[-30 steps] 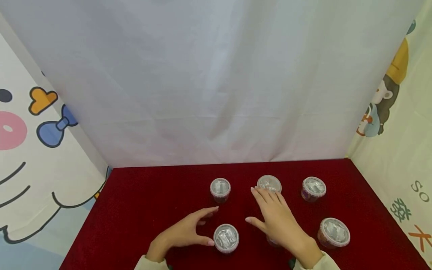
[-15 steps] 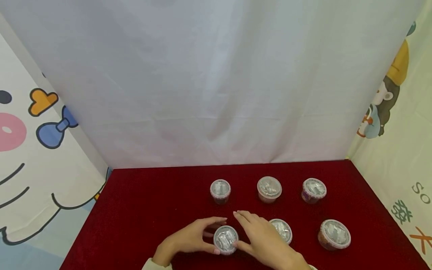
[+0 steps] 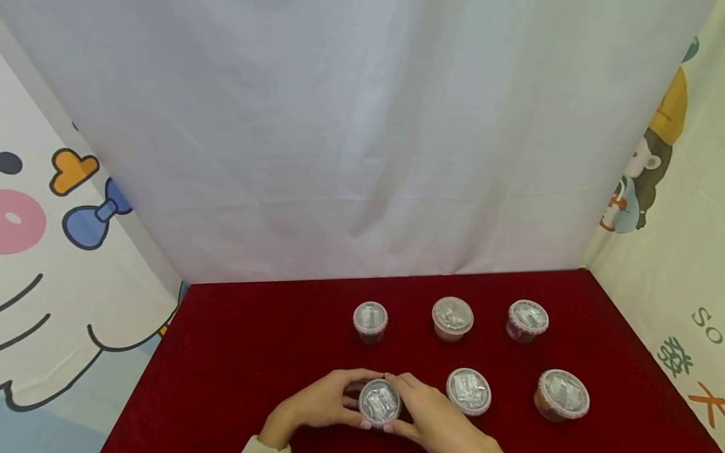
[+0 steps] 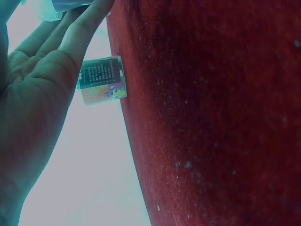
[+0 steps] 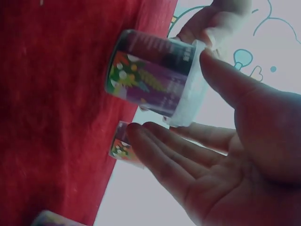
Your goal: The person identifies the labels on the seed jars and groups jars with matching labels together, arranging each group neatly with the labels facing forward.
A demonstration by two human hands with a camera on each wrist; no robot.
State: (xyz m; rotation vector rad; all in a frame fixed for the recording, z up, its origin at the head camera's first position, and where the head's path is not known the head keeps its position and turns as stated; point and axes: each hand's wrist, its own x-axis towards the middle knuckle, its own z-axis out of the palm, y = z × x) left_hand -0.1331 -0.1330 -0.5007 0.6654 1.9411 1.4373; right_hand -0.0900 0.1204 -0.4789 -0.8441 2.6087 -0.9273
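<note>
A small lidded tub point(image 3: 380, 402) is at the lower middle of the head view, between the left hand point(image 3: 323, 399) and the right hand point(image 3: 433, 412). Both hands' fingers are spread and nearly straight, not closed around it; each thumb is at the lid's rim. Five other lidded tubs stand on the red surface point(image 3: 243, 352), toward centre and lower right.

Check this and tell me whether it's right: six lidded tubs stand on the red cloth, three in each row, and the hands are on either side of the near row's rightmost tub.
Wrong on one point: the left hand and right hand are on either side of the near row's leftmost tub, as the head view shows. The rest stands.
</note>
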